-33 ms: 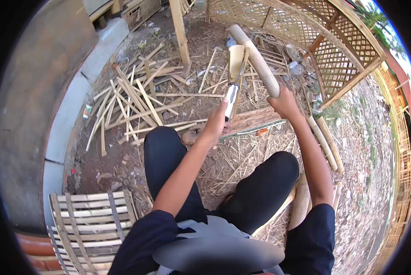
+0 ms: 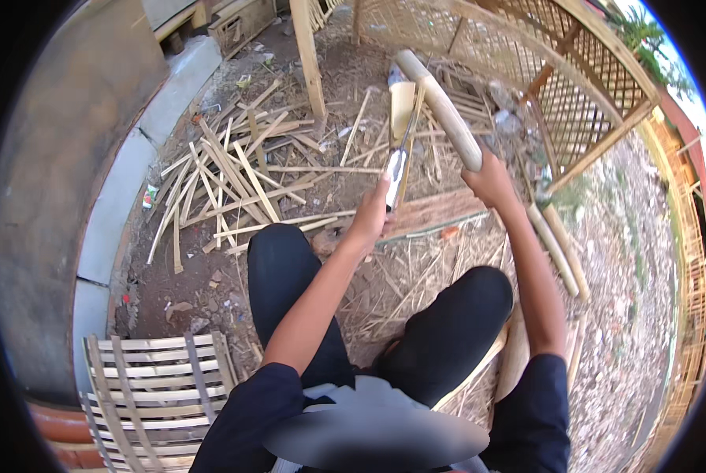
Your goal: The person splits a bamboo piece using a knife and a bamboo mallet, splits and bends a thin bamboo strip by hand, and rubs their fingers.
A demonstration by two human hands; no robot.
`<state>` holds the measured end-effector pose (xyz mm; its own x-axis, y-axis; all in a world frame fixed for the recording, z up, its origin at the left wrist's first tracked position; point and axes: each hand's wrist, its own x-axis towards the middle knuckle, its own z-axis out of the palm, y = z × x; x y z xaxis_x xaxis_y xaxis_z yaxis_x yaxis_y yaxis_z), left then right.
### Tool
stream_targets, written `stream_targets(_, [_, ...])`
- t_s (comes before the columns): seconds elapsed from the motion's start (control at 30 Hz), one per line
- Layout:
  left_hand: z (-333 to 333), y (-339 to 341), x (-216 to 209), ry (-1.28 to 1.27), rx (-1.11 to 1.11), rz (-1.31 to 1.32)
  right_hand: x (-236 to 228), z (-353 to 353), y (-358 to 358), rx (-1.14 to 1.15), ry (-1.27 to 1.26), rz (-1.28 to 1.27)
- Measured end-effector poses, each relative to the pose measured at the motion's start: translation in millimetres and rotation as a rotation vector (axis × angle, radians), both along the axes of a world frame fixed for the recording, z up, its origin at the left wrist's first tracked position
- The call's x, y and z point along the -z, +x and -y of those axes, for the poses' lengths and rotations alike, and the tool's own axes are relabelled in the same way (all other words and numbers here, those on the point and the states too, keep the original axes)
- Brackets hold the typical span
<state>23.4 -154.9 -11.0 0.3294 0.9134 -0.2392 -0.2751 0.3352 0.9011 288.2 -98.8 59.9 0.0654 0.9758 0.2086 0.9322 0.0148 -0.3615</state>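
Observation:
My left hand (image 2: 371, 211) is closed around the lower end of a split bamboo piece (image 2: 403, 109) held upright over a wooden block (image 2: 440, 213). A thin dark blade (image 2: 407, 135) lies in the split, and a shiny white part (image 2: 395, 170) runs beside my thumb; I cannot tell whether it is the blade's handle. In my right hand (image 2: 492, 183) is a thick, pale round stick (image 2: 446, 110), gripped by its near end and slanting away to the upper left. Its far end is beside the top of the bamboo; whether they touch is unclear.
Many loose bamboo strips (image 2: 227, 173) lie heaped at the left. A slatted bamboo panel (image 2: 156, 386) rests at lower left. Lattice panels (image 2: 589, 94) stand at far right, near a wooden post (image 2: 307, 59). Bamboo poles (image 2: 554, 244) lie beyond my right knee.
The round stick in my right hand has shifted slightly down and to the right. My left hand and the split bamboo stay almost in place.

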Motion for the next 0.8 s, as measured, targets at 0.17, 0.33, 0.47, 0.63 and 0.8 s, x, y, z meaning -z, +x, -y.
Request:
stream_targets(0.17, [7.2,-4.6,24.5,-0.033,0.024,0.056,-97.2,19.7,-12.9,0.047,0.161,0.147])
stream_targets(0.33, [14.5,0.7,12.3,-0.014,-0.031,0.104,-199.6,26.9,-24.8,0.010,0.594,-0.185])
stream_targets(0.47, [9.6,-4.9,19.8,-0.036,-0.047,0.088,-219.9,31.6,-50.4,-0.078,0.950,-0.554])
stream_targets(0.63, [13.8,9.3,21.1,-0.023,-0.060,0.015,-22.4,8.5,-13.2,-0.022,0.116,0.039])
stream_targets(0.8, [-6.7,-1.3,10.8,-0.100,-0.041,-0.003,-40.0,13.6,-2.9,-0.026,0.017,0.100])
